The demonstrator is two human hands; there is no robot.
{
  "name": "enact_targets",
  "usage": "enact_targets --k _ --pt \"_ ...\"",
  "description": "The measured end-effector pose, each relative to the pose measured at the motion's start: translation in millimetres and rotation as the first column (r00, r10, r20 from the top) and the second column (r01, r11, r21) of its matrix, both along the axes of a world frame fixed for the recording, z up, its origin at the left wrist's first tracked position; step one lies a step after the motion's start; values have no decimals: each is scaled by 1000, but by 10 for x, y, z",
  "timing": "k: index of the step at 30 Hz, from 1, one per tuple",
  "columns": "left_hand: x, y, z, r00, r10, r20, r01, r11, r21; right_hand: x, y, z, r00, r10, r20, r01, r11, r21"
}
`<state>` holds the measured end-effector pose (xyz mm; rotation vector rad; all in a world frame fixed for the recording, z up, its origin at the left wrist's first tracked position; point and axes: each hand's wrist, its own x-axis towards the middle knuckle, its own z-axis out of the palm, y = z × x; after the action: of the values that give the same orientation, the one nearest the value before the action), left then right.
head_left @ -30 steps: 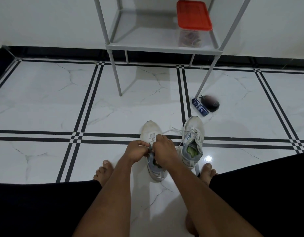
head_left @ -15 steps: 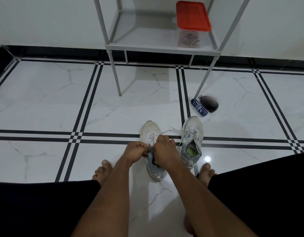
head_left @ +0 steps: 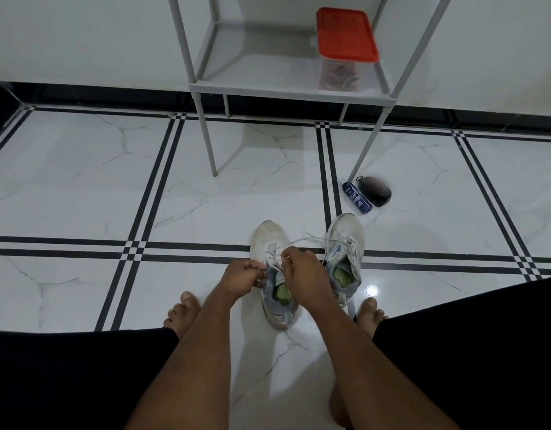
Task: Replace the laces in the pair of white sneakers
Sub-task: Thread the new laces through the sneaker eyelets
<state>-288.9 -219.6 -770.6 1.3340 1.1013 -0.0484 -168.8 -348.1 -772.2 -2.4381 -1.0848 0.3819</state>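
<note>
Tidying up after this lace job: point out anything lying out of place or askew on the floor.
A blue tube and a dark rounded case lie loose on the floor by the shelf leg. The right sneaker has its lace trailing across to the left sneaker.

White sneakers [head_left: 269, 240] (green insoles), red-lidded container [head_left: 345, 34], white marble floor [head_left: 82, 187] with black stripes

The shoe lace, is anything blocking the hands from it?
Nothing visible does. The left hand and right hand are already on the lace of the left sneaker, fingers curled at it.
</note>
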Motion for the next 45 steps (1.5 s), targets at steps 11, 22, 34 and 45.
enact_targets --k 11,22,34,45 --pt "-6 5 -40 1000 -3 -19 3 1000 -8 -57 48 65 994 89 -61 -98 982 -164" --pt "-13 26 -126 1000 -10 -4 10 999 34 -231 82 53 955 195 225 -124 947 -295" --pt "47 -13 -284 1000 14 -19 -14 1000 1 -201 166 40 939 254 232 -170 929 -329" --pt "54 -20 -407 1000 -14 1 14 999 44 -187 71 -157 958 119 261 -67 978 -199"
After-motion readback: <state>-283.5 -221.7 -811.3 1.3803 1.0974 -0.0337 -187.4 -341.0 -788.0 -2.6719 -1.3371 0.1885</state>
